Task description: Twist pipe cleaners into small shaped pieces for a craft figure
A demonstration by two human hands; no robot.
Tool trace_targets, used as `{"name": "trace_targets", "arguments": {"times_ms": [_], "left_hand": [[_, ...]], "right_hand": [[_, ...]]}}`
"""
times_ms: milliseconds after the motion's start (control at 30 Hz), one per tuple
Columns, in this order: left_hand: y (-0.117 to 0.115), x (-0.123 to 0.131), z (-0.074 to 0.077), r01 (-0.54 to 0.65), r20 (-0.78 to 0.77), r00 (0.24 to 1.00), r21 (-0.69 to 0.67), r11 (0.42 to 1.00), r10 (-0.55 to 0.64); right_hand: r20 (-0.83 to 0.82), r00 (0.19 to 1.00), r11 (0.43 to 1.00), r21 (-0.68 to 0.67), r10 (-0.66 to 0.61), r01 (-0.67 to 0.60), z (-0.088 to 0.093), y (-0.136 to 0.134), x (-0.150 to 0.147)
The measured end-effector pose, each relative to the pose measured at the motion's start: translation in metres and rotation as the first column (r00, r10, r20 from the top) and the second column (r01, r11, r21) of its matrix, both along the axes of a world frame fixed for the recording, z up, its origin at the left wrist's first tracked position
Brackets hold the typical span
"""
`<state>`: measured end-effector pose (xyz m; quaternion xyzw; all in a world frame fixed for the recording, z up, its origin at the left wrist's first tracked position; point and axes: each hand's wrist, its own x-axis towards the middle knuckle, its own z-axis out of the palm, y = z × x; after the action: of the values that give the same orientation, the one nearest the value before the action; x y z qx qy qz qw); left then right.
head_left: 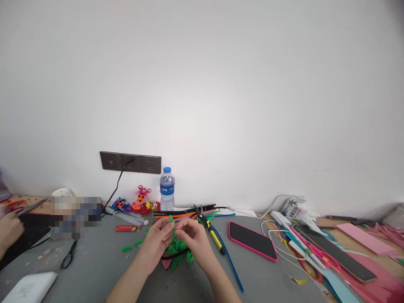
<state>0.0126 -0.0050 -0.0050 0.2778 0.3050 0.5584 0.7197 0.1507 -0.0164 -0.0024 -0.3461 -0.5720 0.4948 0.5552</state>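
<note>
My left hand (157, 240) and my right hand (195, 238) meet over the grey table (104, 261), fingers pinched together on a short green pipe cleaner piece (172, 221) that sticks up between them. Just below the hands lies a small heap of bent green pipe cleaner pieces (178, 250) on a pink scrap. A few loose green bits (127, 248) lie to the left of my left hand.
Long pipe cleaners (186, 213) of several colours and yellow-handled cutters (212, 232) lie behind the hands. A pink-cased phone (252, 240) sits to the right, a water bottle (167, 189) by the wall, black scissors (68, 256) to the left. Another person's hand (9, 230) shows at far left.
</note>
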Motion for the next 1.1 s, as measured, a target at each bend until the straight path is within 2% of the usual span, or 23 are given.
{"name": "trace_targets", "arguments": {"times_ms": [133,300,500,733,967,1100], "left_hand": [[0.000,-0.002,0.001,0.031,-0.010,0.999,0.033,0.999,-0.030],[-0.001,-0.005,0.005,0.085,-0.041,0.996,0.072,0.994,-0.082],[-0.003,-0.008,0.007,0.154,-0.157,0.978,0.097,0.983,-0.138],[-0.005,-0.011,0.012,0.233,-0.243,0.949,0.106,0.967,-0.202],[-0.008,-0.013,0.014,0.377,-0.306,0.894,0.114,0.919,-0.328],[-0.008,-0.015,0.015,0.398,-0.327,0.879,0.103,0.912,-0.347]], "right_hand": [[0.046,0.998,0.999,0.024,-0.034,0.033,0.004,-0.002,0.001],[0.087,0.996,0.998,0.064,-0.014,0.008,0.008,-0.004,0.005],[0.144,0.989,0.995,0.096,-0.015,0.001,0.016,-0.007,0.012],[0.178,0.982,0.993,0.086,0.070,-0.086,0.024,-0.012,0.020],[0.225,0.962,0.983,0.067,0.153,-0.172,0.030,-0.015,0.026],[0.241,0.957,0.982,0.057,0.161,-0.180,0.030,-0.015,0.024]]}}
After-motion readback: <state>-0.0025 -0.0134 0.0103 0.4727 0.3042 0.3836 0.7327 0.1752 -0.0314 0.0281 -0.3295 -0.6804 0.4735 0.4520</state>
